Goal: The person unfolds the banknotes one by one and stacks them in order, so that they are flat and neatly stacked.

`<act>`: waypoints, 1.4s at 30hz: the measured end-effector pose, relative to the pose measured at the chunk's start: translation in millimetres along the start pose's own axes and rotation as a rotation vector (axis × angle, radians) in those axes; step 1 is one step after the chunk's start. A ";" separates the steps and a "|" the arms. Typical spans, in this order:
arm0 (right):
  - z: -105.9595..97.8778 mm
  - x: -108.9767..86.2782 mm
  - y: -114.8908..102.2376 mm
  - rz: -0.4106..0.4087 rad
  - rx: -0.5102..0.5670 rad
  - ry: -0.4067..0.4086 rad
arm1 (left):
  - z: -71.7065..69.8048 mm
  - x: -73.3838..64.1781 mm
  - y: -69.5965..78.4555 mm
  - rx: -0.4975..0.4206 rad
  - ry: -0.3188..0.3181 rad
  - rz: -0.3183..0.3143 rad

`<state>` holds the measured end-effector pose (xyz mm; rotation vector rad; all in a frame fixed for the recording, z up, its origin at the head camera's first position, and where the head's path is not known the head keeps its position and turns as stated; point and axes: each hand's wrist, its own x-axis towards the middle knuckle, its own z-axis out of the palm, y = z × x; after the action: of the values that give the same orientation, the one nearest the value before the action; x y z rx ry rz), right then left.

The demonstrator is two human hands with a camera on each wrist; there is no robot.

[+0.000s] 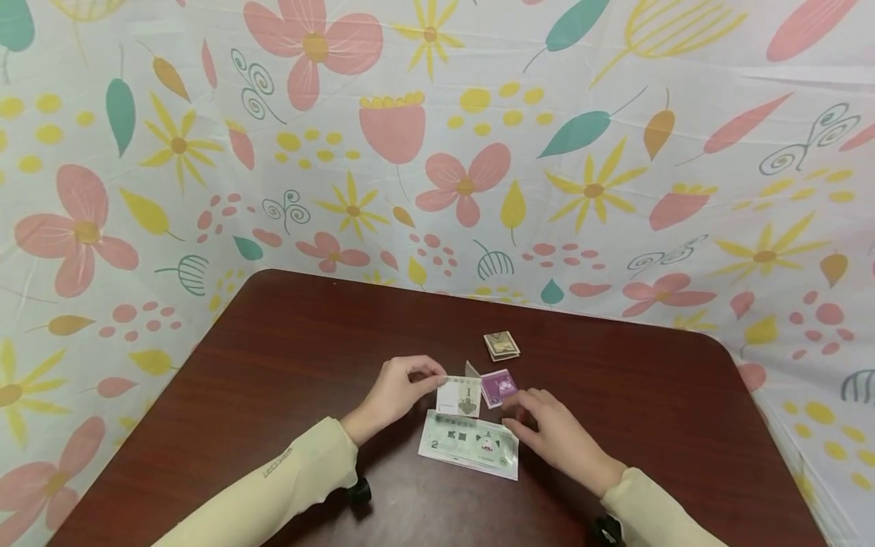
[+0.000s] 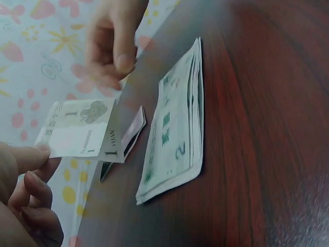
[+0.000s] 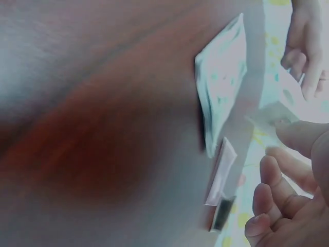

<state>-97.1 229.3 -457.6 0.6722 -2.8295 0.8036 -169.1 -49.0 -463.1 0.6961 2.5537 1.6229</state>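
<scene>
A folded one-yuan banknote is held up at its left edge by my left hand, pinched between thumb and fingers; in the left wrist view the folded note hangs partly open. To the right, my right hand hovers with loosely bent fingers and holds nothing. Below the one-yuan note lies a stack of green banknotes marked 2, also visible as the stack in the right wrist view. Just behind my right fingers is a small folded purple note, partly overlapped in view.
A small folded brownish note lies farther back on the dark reddish-brown table. Behind the table hangs a white cloth printed with flowers and leaves. Dark wrist straps show under the cream sleeves.
</scene>
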 end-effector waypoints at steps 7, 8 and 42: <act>-2.0 8.0 -0.6 -0.040 0.033 0.052 | 2.1 -5.3 8.0 -0.074 -0.124 0.053; -1.3 8.0 -0.6 -0.053 0.028 0.055 | 2.7 -6.0 8.6 -0.084 -0.147 0.058; -4.0 -11.1 -2.5 0.228 0.254 0.068 | 0.2 -25.4 -4.0 0.050 -0.143 0.099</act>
<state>-86.1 233.7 -455.6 0.3426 -2.8017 1.2133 -147.7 -60.2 -471.9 0.9215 2.5026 1.4799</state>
